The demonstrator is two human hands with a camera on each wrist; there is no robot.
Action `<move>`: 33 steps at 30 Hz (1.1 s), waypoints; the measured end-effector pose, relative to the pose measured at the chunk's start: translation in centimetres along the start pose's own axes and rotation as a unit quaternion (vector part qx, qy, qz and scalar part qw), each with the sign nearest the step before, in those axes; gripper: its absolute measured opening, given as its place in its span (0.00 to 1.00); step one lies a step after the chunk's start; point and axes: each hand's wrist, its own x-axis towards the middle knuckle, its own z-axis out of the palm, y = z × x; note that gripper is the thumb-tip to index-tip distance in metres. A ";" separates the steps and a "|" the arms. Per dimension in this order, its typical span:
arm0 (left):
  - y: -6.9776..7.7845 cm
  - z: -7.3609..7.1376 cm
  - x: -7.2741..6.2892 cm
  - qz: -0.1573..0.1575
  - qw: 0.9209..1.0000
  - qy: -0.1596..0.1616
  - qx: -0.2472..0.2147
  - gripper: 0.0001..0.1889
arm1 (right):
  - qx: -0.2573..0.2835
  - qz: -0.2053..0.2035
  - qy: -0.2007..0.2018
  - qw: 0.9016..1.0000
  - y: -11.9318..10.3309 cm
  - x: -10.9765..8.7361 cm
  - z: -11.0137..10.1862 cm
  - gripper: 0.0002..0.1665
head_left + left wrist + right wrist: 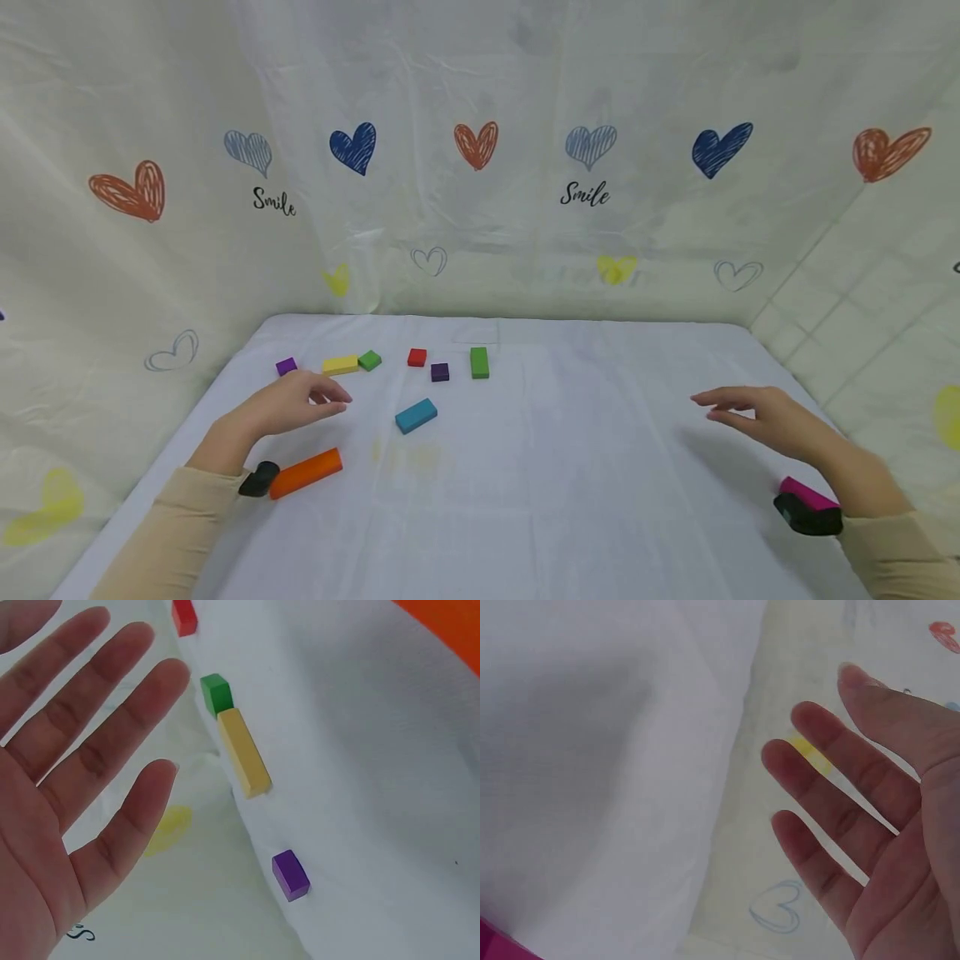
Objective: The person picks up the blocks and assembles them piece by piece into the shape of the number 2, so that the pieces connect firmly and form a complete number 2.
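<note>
Near left hand (306,401) | blue block (416,416) — long axis slants away rightward

In front of you hangs a pale sheet (525,50), printed with orange-red hearts (476,148) and navy hearts (352,152); beneath two light-blue hearts (591,147) you can read "Smile" lettering (585,195). Lower down you see yellow hearts (617,270) and outlined hearts (429,261). A white cloth (585,500) covers your bench (637,350).
</note>
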 end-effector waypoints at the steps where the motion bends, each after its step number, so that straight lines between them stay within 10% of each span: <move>1: -0.1 0.1 -0.1 -0.003 1.000 -0.006 -0.003 0.13 | 0.005 0.006 -0.009 1.000 0.2 -0.1 -0.2 0.17; 12: -1.4 0.4 -1.2 -0.014 0.995 -0.085 -0.053 0.10 | 0.079 0.037 -0.110 0.990 2.1 -2.1 -1.4 0.16; 33: -2.1 1.4 -2.2 -0.075 0.988 -0.112 -0.073 0.12 | 0.162 0.154 -0.211 0.952 5.2 -6.2 -0.8 0.23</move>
